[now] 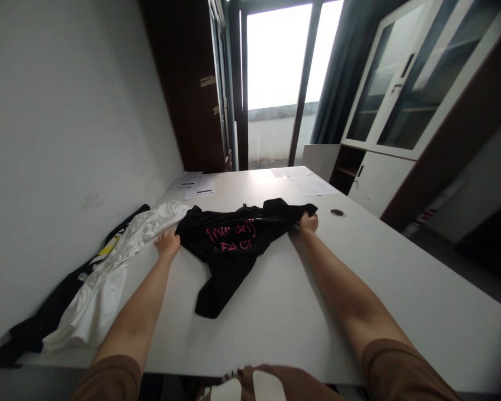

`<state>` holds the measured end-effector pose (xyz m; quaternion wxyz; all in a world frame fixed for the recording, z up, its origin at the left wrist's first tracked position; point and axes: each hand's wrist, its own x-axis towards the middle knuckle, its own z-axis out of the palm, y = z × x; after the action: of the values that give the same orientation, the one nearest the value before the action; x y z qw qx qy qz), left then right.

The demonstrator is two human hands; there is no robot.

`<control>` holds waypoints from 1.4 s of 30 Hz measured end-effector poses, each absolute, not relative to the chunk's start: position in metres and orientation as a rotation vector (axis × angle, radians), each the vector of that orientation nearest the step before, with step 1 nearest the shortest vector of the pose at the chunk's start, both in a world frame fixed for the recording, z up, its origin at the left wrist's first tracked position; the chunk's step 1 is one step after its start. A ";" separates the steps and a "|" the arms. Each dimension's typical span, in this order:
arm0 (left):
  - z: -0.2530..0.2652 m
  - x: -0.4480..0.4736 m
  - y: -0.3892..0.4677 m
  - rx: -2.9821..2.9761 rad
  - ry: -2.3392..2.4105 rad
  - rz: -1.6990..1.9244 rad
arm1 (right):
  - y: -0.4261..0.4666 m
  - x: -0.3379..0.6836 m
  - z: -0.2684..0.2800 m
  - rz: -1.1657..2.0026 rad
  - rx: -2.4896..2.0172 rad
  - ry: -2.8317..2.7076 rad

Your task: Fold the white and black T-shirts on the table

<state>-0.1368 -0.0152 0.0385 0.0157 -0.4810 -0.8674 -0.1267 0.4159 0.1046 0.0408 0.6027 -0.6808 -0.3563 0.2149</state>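
A black T-shirt with pink lettering is stretched sideways over the white table, one part of it hanging toward me in a fold. At its left edge, my left hand is closed on the cloth. My right hand grips the right end of the shirt, which looks slightly raised off the table. Fingertips of both hands are partly hidden by the fabric and the angle.
Along the wall on the left lie a crumpled white garment and a black garment with a yellow patch. Papers rest at the far left of the table, more papers at the far right. A cable hole is near the right edge.
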 end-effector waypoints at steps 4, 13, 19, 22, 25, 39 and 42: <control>0.055 -0.099 -0.024 -1.703 -2.412 -0.548 | 0.097 0.418 0.042 0.330 -1.658 -0.669; 0.094 0.034 -0.072 -3.055 -1.241 -0.337 | 0.074 0.363 0.050 -0.037 -1.371 -1.744; 0.122 0.065 -0.124 -3.164 -1.162 -0.046 | 0.080 0.354 0.031 0.185 -1.556 -2.037; 0.121 0.069 -0.139 -3.154 -1.152 0.078 | 0.084 0.357 0.027 0.215 -1.630 -2.004; 0.116 0.075 -0.144 -3.098 -1.123 0.128 | 0.084 0.359 0.026 0.198 -1.624 -2.042; 0.111 0.116 -0.179 -3.101 -1.071 0.038 | 0.081 0.358 0.023 0.123 -1.623 -2.073; 0.114 0.125 -0.184 -3.201 -1.144 -0.126 | 0.080 0.356 0.024 0.128 -1.621 -2.071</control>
<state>0.1247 -0.1836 0.1140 -0.1299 -0.9330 -0.3335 -0.0368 0.3559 0.0801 0.0243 0.2513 -0.5960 -0.7612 0.0471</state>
